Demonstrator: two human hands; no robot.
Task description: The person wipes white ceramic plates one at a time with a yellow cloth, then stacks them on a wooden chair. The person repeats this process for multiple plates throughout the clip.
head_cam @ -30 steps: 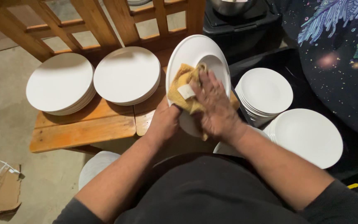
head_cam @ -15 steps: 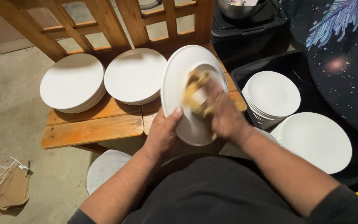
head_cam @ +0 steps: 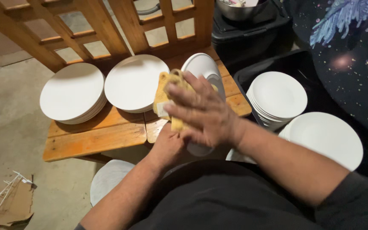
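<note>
The white plate (head_cam: 204, 70) stands tilted on edge over the near end of the wooden table (head_cam: 94, 138), its upper rim showing above the hands and its lower rim peeking out below them. It looks like glazed ceramic: stiff, fairly heavy for its size, smooth enough to slip, and likely to chip or break if it drops against the wood. A hold at the rim, with the palm braced behind it, seems the safest grip.

A yellow cloth (head_cam: 165, 96) lies against the plate's face; it is soft and limp and bunches up under pressure.

The right hand (head_cam: 201, 113) lies over the cloth with fingers spread and partly curled, pressing it flat onto the plate rather than clenching it. The left hand (head_cam: 167, 147) sits below and behind, at the plate's lower edge; its fingers are hidden, so whether they wrap the rim cannot be told, though it appears to prop the plate.

On the table stand two stacks of white plates, one at the far left (head_cam: 72, 91) and one beside it (head_cam: 135, 81). To the right, in a dark bin (head_cam: 252, 72), lie another stack (head_cam: 277, 96) and a larger plate (head_cam: 326, 138). A further plate (head_cam: 107, 185) shows low beside the left forearm.
</note>
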